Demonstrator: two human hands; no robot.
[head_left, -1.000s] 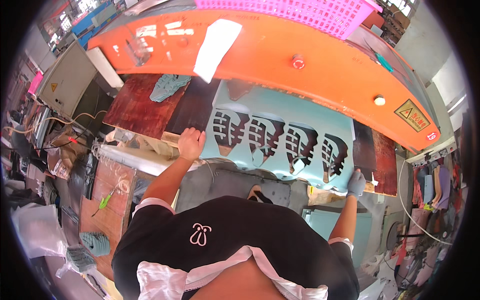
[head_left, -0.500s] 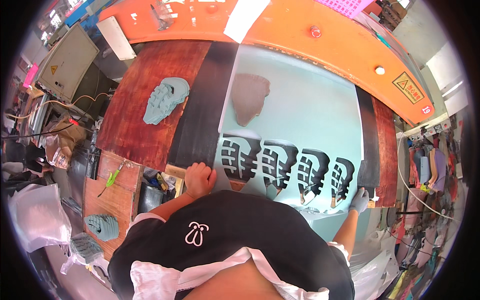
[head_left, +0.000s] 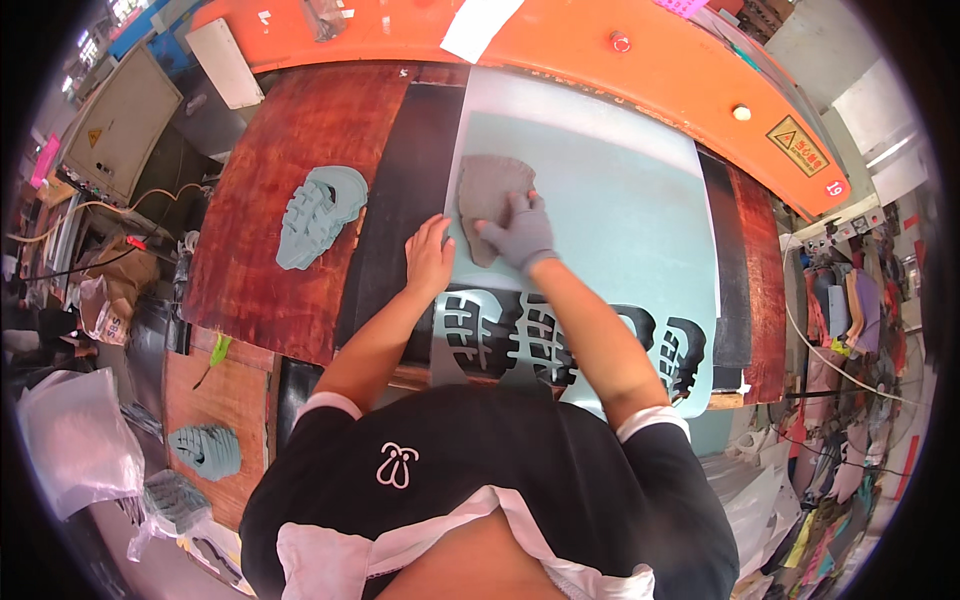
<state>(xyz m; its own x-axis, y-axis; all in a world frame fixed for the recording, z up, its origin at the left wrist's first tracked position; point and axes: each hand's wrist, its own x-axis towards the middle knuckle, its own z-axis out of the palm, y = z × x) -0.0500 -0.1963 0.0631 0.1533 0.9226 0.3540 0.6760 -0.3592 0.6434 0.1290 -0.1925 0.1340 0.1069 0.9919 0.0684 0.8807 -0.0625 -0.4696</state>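
Observation:
My right hand point(head_left: 520, 236), in a grey glove with bare fingertips, grips a grey-brown shaped plate point(head_left: 488, 185) lying on the pale blue-green sheet point(head_left: 620, 210). Its thumb and fingers are spread across the plate's lower right part. My bare left hand point(head_left: 430, 255) rests at the sheet's left edge beside the black strip point(head_left: 402, 190), fingers stretched out and holding nothing. Along the sheet's near end runs a row of shoe-upper-shaped cutouts point(head_left: 628, 318), partly covered by my right forearm.
A stack of cut blue-green shoe uppers point(head_left: 322, 215) lies on the red-brown board point(head_left: 270, 200) to the left. Beyond the sheet spans an orange machine beam point(head_left: 580, 40) with a red button. More cut pieces point(head_left: 205, 450) sit on a low wooden table point(head_left: 230, 390) at lower left.
Both hands have left the sheet's near corners and moved forward. The right hand has come inward onto the grey-brown plate; the left now lies farther up the sheet's left edge.

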